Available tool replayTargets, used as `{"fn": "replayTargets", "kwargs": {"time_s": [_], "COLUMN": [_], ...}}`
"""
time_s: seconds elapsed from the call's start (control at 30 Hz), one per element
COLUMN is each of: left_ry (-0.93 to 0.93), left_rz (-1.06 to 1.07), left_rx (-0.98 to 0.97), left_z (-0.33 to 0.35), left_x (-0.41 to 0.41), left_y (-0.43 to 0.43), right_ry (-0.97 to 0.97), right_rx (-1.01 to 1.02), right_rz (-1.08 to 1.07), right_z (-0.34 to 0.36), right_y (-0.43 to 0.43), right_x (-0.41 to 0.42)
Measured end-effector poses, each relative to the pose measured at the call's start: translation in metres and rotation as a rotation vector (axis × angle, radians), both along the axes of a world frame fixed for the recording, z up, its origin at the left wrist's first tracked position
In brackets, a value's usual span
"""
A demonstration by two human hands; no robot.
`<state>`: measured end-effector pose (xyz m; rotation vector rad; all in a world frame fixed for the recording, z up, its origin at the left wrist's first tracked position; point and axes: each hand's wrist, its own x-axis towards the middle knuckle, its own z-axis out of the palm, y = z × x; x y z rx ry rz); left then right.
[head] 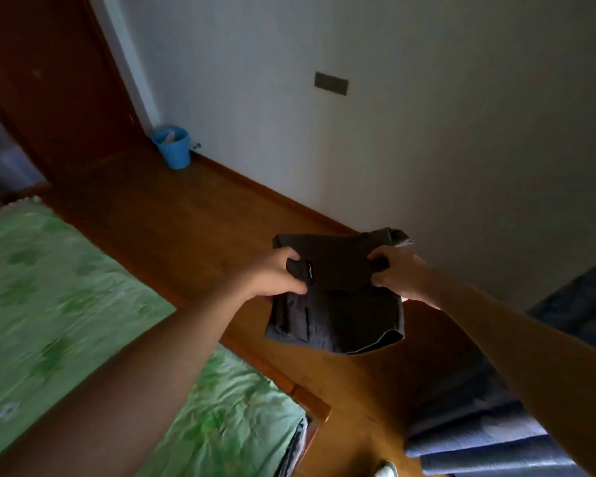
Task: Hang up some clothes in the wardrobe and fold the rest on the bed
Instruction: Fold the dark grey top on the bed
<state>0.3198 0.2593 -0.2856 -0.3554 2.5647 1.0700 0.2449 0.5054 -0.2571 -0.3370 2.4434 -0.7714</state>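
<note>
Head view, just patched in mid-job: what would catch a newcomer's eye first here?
A folded dark garment is held up in mid-air at centre frame, with the left hand and right hand each gripping its upper part. At the lower left spreads the bed with its bright green cover. Far back, a blue bucket stands on the wooden floor against the white wall.

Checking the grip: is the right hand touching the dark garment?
Touching. The head view shows the right hand pinching the dark garment at its top edge, fabric bunched under its fingers.
</note>
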Motion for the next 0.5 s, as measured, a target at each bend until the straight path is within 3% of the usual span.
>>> {"fn": "replayTargets", "kwargs": {"time_s": [0.27, 0.5], "left_ry": [0.031, 0.042], "left_rz": [-0.112, -0.1], "left_rx": [-0.112, -0.137], "left_z": [0.038, 0.08], "left_x": [-0.098, -0.159], "left_y": [0.108, 0.136], "right_ry": [-0.087, -0.053], "right_rx": [-0.074, -0.176], "right_rz": [-0.078, -0.11], "right_z": [0.031, 0.053], "right_y": [0.117, 0.146], "right_x": [-0.085, -0.147]}}
